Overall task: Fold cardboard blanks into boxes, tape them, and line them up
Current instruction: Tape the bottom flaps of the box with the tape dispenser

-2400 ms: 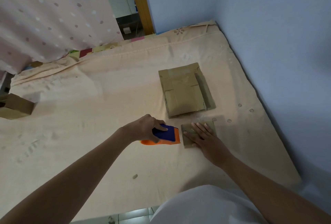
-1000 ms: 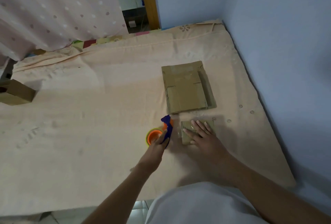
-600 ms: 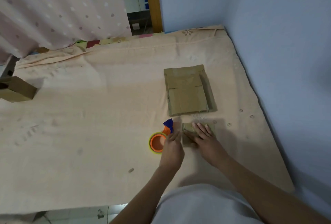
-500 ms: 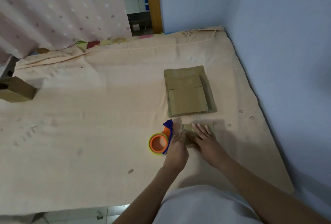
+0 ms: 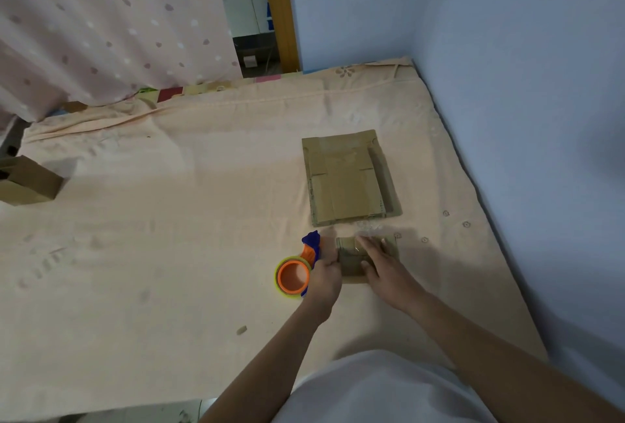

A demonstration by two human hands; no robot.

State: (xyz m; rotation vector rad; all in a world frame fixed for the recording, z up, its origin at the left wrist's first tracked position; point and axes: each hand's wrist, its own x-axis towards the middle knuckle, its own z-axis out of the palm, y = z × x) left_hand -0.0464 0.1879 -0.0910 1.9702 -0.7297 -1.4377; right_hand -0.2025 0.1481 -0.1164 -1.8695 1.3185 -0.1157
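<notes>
A small folded cardboard box [image 5: 348, 263] sits on the peach bedsheet [image 5: 169, 236] close in front of me. My right hand [image 5: 382, 263] lies flat on top of it with straight fingers. My left hand [image 5: 324, 279] rests against the box's left side, fingers up along its edge. Right beside that hand an orange and blue tape dispenser [image 5: 293, 275] stands on the sheet; I see no grip on it. A stack of flat cardboard blanks [image 5: 348, 179] lies just beyond the box.
Another folded box [image 5: 27, 182] stands at the far left edge of the bed. Blue walls [image 5: 507, 118] close off the right and back. A dotted curtain [image 5: 101, 23] hangs at the back left. A small scrap [image 5: 241, 330] lies near the front.
My left hand swung the tape dispenser upright, set it on the sheet left of the box, then moved to the box's left side. My right hand stayed on the box.
</notes>
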